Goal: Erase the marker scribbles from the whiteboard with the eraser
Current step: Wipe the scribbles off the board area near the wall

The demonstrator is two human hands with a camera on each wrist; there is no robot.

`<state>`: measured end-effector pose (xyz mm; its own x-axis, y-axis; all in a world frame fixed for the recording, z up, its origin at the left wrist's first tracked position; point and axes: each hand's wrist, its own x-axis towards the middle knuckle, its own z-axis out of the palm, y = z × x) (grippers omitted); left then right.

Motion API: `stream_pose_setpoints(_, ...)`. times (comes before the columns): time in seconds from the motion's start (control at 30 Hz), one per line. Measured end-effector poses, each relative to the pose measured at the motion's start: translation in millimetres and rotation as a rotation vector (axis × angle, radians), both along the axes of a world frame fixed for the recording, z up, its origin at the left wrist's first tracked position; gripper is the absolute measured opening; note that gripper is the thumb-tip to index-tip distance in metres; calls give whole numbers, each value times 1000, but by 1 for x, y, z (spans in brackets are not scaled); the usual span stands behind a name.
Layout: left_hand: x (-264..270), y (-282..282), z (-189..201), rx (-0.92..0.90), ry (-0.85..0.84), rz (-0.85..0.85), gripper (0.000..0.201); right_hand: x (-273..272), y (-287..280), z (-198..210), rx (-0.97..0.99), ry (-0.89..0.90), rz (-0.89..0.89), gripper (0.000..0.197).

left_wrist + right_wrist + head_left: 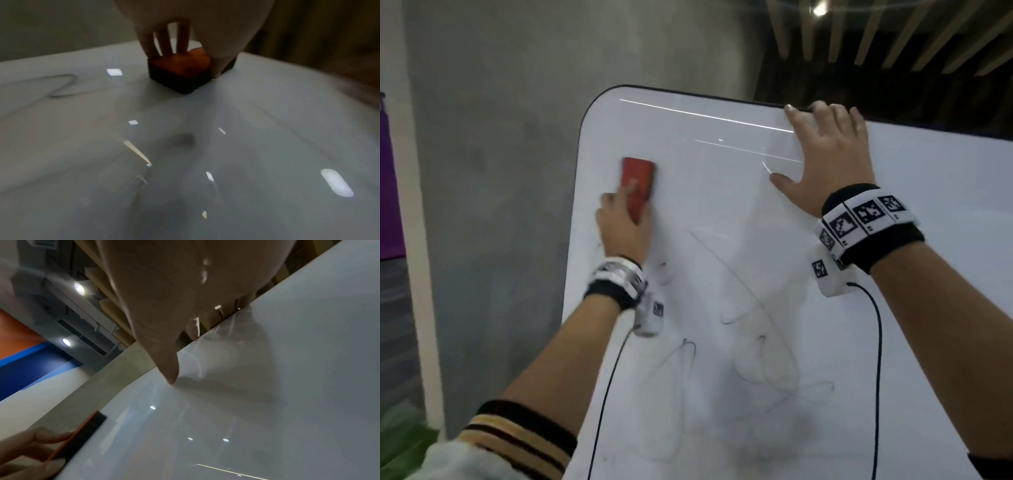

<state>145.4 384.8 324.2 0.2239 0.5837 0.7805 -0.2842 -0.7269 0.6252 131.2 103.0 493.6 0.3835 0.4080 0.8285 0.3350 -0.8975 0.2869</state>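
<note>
Whiteboard (722, 205) shows clean around 12 o'clock, but grey scribbles (763, 359) remain toward 6 o'clock; I judge roughly half left. Left hand (621, 226) pinches the red eraser (638, 181) flat at 10 o'clock; right hand (825, 154), fingers spread, steadies the top edge.

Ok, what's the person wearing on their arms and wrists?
Each wrist carries a black band ringed with white blocks printed with black square tags, on the left hand and the right hand. A white camera pod hangs under each, trailing a thin dark cable. The left forearm shows a black and tan striped cuff.
</note>
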Motion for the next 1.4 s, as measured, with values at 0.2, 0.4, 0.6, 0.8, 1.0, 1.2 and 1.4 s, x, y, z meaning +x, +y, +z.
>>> stream_pose_setpoints(0.2,-11,-11,18,-248,84,31,49,-5,-55,-3,46,-65,17,77)
stream_pose_setpoints(0.4,-23,-99,-23,370,-4,-81,38,-9,-68,-15,-33,-1,27,72)
stream_pose_setpoints(0.6,-12,-54,13,-155,69,43,47,-23,-123,-31,-13,10,-8,71)
stream_pose_setpoints(0.8,-49,-208,-65,491,29,-166,34,-30,-142,-68,0,-14,-25,71)
stream_pose_setpoints(1.0,-36,-191,-55,449,32,-107,32,-26,-178,-90,-54,-10,-9,63)
stream_pose_setpoints(1.2,-34,-234,-38,239,-9,-98,39,-29,-196,-97,-69,-28,-7,55)
stream_pose_setpoints(1.4,-45,-274,-98,859,-44,-220,38,-26,-197,-97,-66,-18,14,55)
